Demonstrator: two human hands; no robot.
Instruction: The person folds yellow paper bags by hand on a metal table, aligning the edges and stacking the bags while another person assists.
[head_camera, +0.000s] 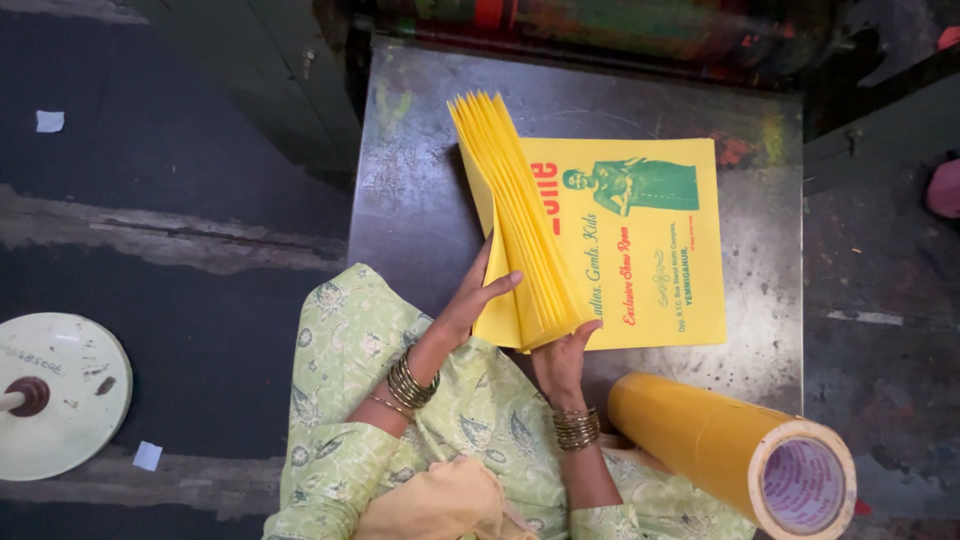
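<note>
Gripping an upright fanned sheaf of flat yellow printed bags (515, 215), left hand (470, 300) and right hand (562, 355) clamping its near end. Long axis pointing away, over the grey metal table (420, 200).

A stack of flat yellow bags (640, 260) printed in red and green lies on the metal table (420, 200). A fanned bundle of the same yellow bags (515, 220) stands on edge along the stack's left side.

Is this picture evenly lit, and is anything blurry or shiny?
Head view: light falls brightest on the yellow printed sheets and metal table, which shows a dull sheen; the floor stays dim; both hands look sharp, left hand, right hand.
</note>
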